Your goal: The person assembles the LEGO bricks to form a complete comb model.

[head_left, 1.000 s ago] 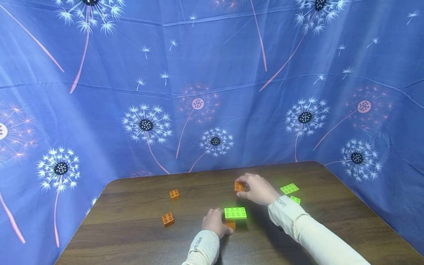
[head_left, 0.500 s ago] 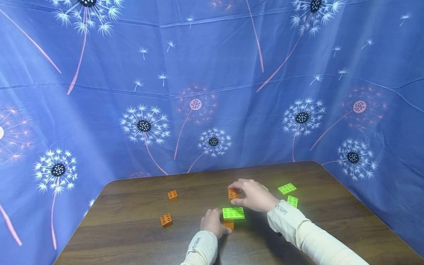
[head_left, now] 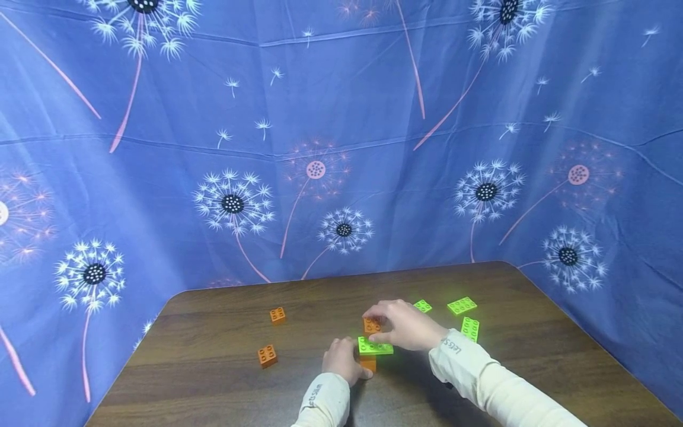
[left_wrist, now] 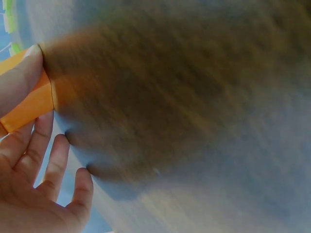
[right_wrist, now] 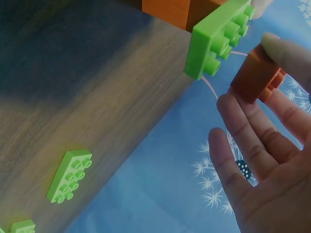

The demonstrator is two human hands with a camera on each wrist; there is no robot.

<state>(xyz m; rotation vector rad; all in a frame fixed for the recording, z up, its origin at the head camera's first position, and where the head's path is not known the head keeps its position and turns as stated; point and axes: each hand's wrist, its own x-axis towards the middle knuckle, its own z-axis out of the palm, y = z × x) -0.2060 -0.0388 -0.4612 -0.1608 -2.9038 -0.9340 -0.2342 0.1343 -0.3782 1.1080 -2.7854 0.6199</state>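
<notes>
My left hand grips an orange brick that stands on the table, thumb on its near side. In the left wrist view the thumb and fingers lie on opposite sides of this orange brick. On top of it sits a light-green eight-stud brick, jutting out to the right. My right hand pinches a second, four-stud orange brick just above and behind the green one. The right wrist view shows a gap between this held brick and the green brick's studs.
Two loose orange bricks, a far one and a near one, lie on the left. To the right are a small green brick and two longer green ones. A blue dandelion-print cloth hangs behind the wooden table.
My right hand has carried its orange brick left and toward me, to the green brick. The small green brick behind that hand has come into view. My left hand keeps its hold.
</notes>
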